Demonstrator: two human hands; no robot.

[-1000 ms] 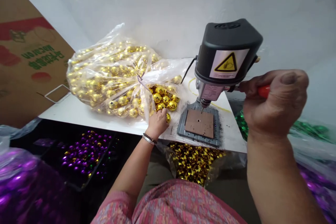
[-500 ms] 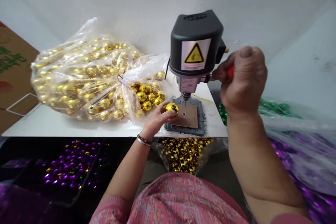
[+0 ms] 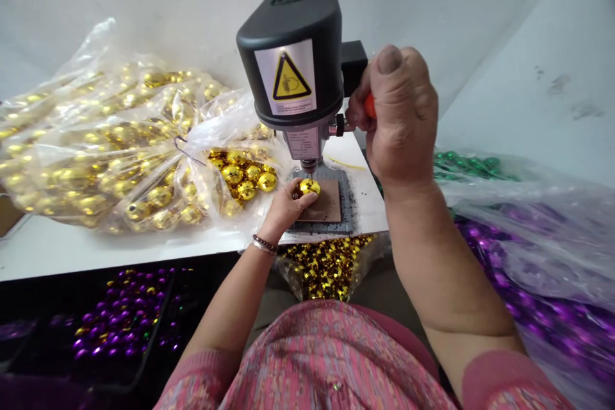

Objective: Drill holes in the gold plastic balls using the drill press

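Note:
A shiny gold faceted ball [image 3: 310,188] is pinched between the thumb and fingers of my left hand [image 3: 287,205]. It sits over the brown board [image 3: 327,202] on the drill press base [image 3: 343,228], right under the drill bit and chuck [image 3: 310,165]. My right hand [image 3: 402,112] is closed round the feed handle, whose orange-red knob [image 3: 369,106] shows between the fingers. Above the board stands the black motor housing [image 3: 293,45] of the small drill press, with a yellow warning label on its front. Whether the bit touches the ball I cannot tell.
To the left, a big clear plastic bag [image 3: 110,160] of gold balls lies on the white table [image 3: 48,246]. An open bag of gold balls [image 3: 327,269] is below the table edge. Purple balls [image 3: 120,320] lie lower left; bagged purple [image 3: 542,295] and green balls [image 3: 473,163] are at right.
My left hand has brought the gold ball from the board's left side to beneath the drill bit. My right hand keeps its hold on the handle. The camera view has shifted.

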